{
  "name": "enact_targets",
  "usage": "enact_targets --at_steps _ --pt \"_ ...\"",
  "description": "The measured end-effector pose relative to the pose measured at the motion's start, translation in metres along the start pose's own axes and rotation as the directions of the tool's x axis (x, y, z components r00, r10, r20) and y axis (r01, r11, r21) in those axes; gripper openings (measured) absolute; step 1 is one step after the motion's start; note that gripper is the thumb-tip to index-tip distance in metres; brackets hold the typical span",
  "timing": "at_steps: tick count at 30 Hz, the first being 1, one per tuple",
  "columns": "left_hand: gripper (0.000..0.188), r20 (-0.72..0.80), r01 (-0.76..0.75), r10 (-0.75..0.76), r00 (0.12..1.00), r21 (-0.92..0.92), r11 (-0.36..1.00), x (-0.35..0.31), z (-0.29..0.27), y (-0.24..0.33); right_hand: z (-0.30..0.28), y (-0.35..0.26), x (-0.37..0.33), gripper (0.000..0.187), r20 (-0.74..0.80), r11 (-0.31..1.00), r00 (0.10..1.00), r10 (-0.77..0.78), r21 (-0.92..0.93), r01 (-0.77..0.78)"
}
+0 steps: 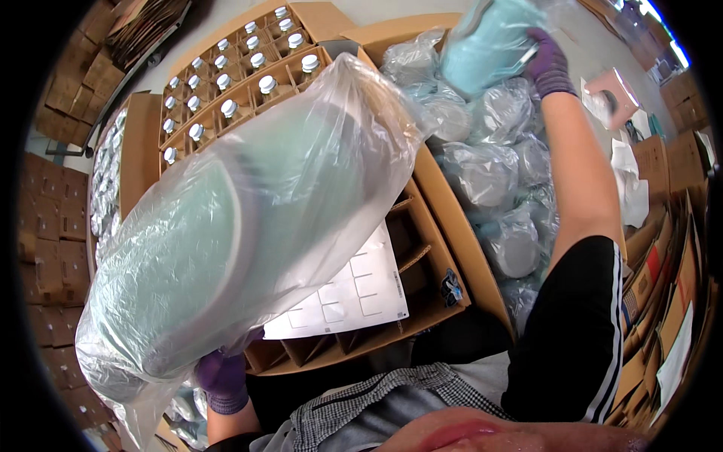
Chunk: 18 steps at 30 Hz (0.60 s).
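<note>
A large pale green object (181,256) with a pale curved band fills the left and middle of the head view, wrapped in a clear plastic bag. My left hand (222,377), in a purple glove, is closed on the lower end of this bundle; the bag hides part of its fingers. At the top right, my gloved right hand (548,64) grips the side of a light blue tumbler (482,49) in clear wrap, slightly blurred. Below it, several plastic-wrapped cups with round grey ends (486,184) lie in an open cardboard box (471,252).
A divided cardboard carton (418,260) stands in front of me, holding several white-capped bottles (267,84) at its far end. A white printed sheet (354,301) lies over its near dividers. Flattened cardboard (655,301) stands at right; stacked boxes (56,248) line the left.
</note>
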State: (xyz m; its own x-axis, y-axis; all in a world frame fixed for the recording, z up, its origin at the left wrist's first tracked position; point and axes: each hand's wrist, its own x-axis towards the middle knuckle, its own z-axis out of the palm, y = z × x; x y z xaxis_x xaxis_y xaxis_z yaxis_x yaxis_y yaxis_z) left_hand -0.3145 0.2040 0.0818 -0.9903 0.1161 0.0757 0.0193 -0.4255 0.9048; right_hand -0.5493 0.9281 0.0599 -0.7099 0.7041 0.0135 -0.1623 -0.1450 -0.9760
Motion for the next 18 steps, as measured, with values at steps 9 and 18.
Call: enact_targets --at_steps 9,18 --pt "0.043 0.155 -0.44 0.466 0.871 0.666 0.602 0.127 0.095 -0.04 -0.147 -0.11 -0.243 0.047 0.053 0.787 0.977 -0.207 0.602 0.134" --pt "0.028 0.439 -0.468 0.163 0.884 0.813 0.347 0.236 0.33 -0.189 -0.245 0.0 -0.36 0.05 -0.154 0.696 0.978 -0.14 0.688 0.208"
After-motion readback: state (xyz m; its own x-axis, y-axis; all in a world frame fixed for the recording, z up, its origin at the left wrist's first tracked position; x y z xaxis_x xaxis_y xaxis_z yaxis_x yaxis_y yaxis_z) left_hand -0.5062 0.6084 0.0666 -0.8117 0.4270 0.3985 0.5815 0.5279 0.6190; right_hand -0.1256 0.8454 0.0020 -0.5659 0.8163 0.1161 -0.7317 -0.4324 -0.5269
